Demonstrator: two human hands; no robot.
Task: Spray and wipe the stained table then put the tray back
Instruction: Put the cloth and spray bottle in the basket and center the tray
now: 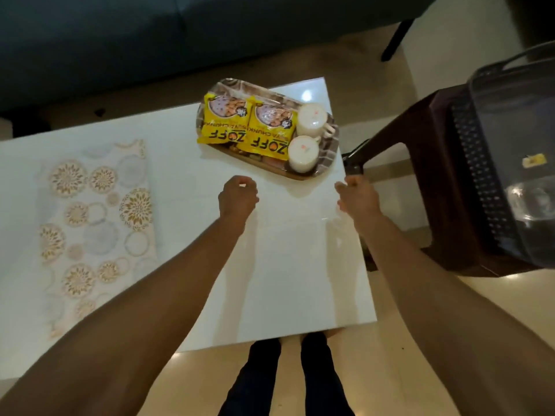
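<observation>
Reaching twd the tray point(326, 171), both hands hang just short of its near rim, apart from it. Left hand point(238, 197): fingers loosely curled, grip holding nothing. Right hand point(357, 195) at the tabletop's point(285, 265) right edge: fingers relaxed, also bare. Tray sits at the far right corner w/ two packets point(223, 123) & two cups point(310, 120). No spray bottle or cloth in view; no stain I can make out. Judging: either wiping's done & tray is back, or tray is abt to be lifted off. Can't tell which.
</observation>
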